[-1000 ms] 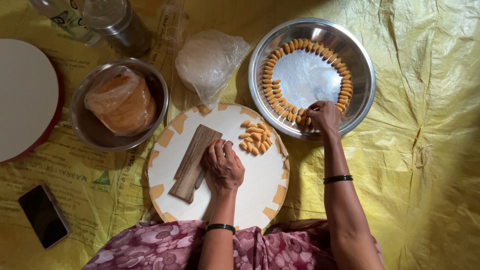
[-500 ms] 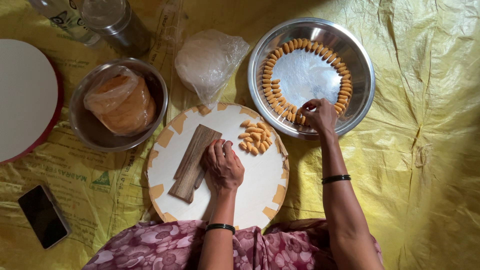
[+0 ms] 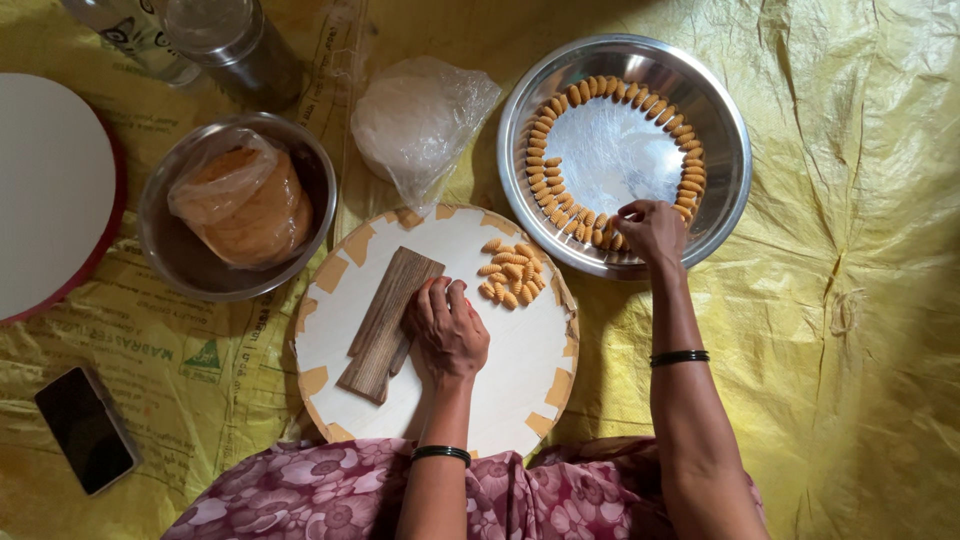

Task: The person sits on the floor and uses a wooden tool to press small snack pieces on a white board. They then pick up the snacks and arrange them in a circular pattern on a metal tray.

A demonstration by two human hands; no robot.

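Note:
My left hand [image 3: 447,330] rests on a round white board [image 3: 520,370], its fingers pressing the edge of a ridged wooden block [image 3: 390,320]. A small heap of orange ridged dough curls [image 3: 510,272] lies on the board just right of that hand. My right hand [image 3: 650,228] reaches into a steel basin [image 3: 725,120], fingertips pinched on a dough curl at the near rim. Inside the basin, a ring of the same curls [image 3: 545,165] lines the flat bottom.
A steel bowl [image 3: 175,250] holds orange dough in plastic at the left. A bag of white dough [image 3: 415,120] lies behind the board. Steel canisters [image 3: 235,40] stand at the back left, a white round lid [image 3: 45,190] at far left, a phone [image 3: 85,428] near left.
My right hand has shifted slightly along the near side of the basin while placing curls. My left hand stays on the wooden block.

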